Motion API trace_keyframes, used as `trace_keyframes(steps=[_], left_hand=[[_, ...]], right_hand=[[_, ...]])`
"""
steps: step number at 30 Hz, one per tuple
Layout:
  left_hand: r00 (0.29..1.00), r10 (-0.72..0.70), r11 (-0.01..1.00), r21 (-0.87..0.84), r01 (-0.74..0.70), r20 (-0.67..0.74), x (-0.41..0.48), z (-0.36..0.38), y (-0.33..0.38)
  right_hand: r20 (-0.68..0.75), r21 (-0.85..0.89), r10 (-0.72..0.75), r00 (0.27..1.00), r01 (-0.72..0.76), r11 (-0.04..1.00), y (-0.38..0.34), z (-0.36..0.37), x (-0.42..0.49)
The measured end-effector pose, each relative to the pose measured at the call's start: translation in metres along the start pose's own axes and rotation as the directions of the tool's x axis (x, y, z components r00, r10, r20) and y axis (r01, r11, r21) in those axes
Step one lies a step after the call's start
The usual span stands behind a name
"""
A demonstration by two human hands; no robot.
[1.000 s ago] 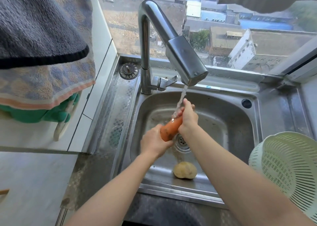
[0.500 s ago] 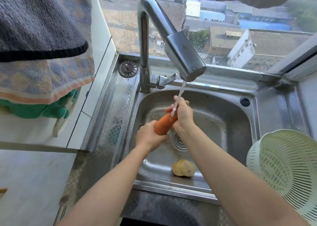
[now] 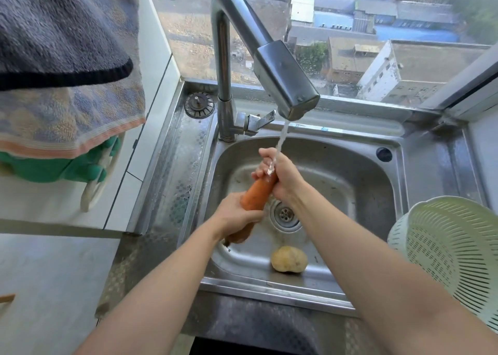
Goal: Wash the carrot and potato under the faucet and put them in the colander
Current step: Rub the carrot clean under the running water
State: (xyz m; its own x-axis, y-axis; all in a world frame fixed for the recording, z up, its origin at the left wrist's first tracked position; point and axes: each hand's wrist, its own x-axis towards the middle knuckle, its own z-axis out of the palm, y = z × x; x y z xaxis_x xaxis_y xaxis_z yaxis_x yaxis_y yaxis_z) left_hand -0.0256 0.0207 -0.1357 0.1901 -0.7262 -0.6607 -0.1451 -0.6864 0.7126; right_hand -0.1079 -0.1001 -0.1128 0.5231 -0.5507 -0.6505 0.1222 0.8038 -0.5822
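Both hands' fingers wrapped round carrot [image 3: 256,194] under faucet [image 3: 285,81] stream, left hand [image 3: 237,215] low, right hand [image 3: 280,174] high, potato [image 3: 289,259] at 6 o'clock in sink [image 3: 377,193], colander [image 3: 452,252] at 3 o'clock

In front of you the bench [image 3: 172,182] is a patterned steel top with a sink [image 3: 350,182] sunk into its middle. On the sink's floor you have the potato [image 3: 289,259] lying near the front wall, in front of the drain [image 3: 285,214] and apart from it. The faucet [image 3: 225,106] stands at the bench's back edge, behind the sink's back-left corner, with a round strainer plug [image 3: 199,104] just beside it toward the left edge. At the right edge your pale green colander [image 3: 452,249] sits on the steel, beside the sink's right rim.
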Motion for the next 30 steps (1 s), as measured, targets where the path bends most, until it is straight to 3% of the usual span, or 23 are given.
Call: trace_keyframes(steps=[1, 3, 5, 6, 8, 10, 12, 14, 15, 17, 19, 22, 25, 26, 29, 30], left_hand=[[0.991, -0.009, 0.988, -0.149, 0.029, 0.133, -0.003, -0.002, -0.002], [0.988, 0.012, 0.984, -0.177, 0.015, 0.152, -0.006, 0.002, -0.004], [0.997, 0.033, 0.997, -0.063, -0.038, -0.070, -0.003, 0.017, -0.001], [0.975, 0.048, 0.999, 0.013, -0.046, -0.218, -0.002, 0.026, 0.001], [0.918, 0.057, 0.996, 0.086, -0.025, -0.392, 0.000, 0.036, 0.004], [0.928, 0.023, 0.999, -0.025, -0.034, -0.373, 0.003, 0.036, 0.000], [0.974, -0.006, 0.989, -0.147, -0.028, -0.226, 0.003, 0.030, -0.003], [0.993, -0.059, 0.970, -0.240, 0.034, -0.100, 0.003, 0.029, -0.002], [0.992, -0.101, 0.934, -0.351, 0.068, -0.075, 0.004, 0.032, 0.000], [0.976, -0.207, 0.764, -0.634, 0.117, -0.069, 0.010, 0.038, 0.006], [0.968, -0.244, 0.620, -0.777, 0.109, -0.059, 0.015, 0.041, 0.013], [0.965, -0.260, 0.577, -0.804, 0.141, -0.017, 0.019, 0.044, 0.021], [0.966, -0.251, 0.582, -0.806, 0.106, -0.055, 0.026, 0.048, 0.027], [0.966, -0.244, 0.517, -0.855, 0.053, -0.088, 0.029, 0.047, 0.030], [0.948, -0.274, 0.187, -0.976, -0.114, -0.163, 0.040, 0.034, 0.041], [0.938, -0.301, 0.129, -0.982, -0.136, -0.170, 0.044, 0.031, 0.045]], right_hand=[[0.096, -0.074, 0.032, 0.995, -0.025, 0.997, -0.004, 0.000, -0.002], [0.094, -0.147, 0.032, 0.995, -0.018, 0.989, -0.005, 0.004, -0.001], [-0.149, -0.164, -0.101, 0.984, 0.076, 0.983, 0.002, 0.012, 0.004], [-0.287, -0.193, -0.194, 0.938, 0.141, 0.971, 0.008, 0.015, 0.006], [-0.392, -0.268, -0.305, 0.868, 0.210, 0.940, 0.018, 0.020, 0.007], [-0.249, -0.310, -0.288, 0.925, 0.205, 0.928, 0.019, 0.020, 0.005], [-0.077, -0.208, -0.131, 0.988, 0.112, 0.972, 0.010, 0.013, 0.003], [-0.022, -0.191, -0.052, 0.998, 0.047, 0.980, 0.004, -0.004, 0.004], [-0.047, -0.273, -0.066, 0.997, 0.051, 0.961, 0.006, -0.014, 0.005], [-0.072, -0.447, -0.076, 0.995, 0.036, 0.894, 0.015, -0.037, 0.001], [-0.015, -0.500, 0.076, 0.997, -0.073, 0.863, 0.025, -0.061, -0.006], [0.100, -0.657, 0.348, 0.932, -0.201, 0.727, 0.029, -0.082, -0.021], [0.147, -0.730, 0.334, 0.931, -0.126, 0.672, 0.022, -0.084, -0.030], [0.148, -0.707, 0.375, 0.915, -0.168, 0.687, 0.016, -0.087, -0.032], [0.199, -0.646, 0.572, 0.796, -0.332, 0.687, -0.003, -0.097, -0.046], [0.210, -0.651, 0.594, 0.776, -0.343, 0.677, -0.007, -0.101, -0.050]])
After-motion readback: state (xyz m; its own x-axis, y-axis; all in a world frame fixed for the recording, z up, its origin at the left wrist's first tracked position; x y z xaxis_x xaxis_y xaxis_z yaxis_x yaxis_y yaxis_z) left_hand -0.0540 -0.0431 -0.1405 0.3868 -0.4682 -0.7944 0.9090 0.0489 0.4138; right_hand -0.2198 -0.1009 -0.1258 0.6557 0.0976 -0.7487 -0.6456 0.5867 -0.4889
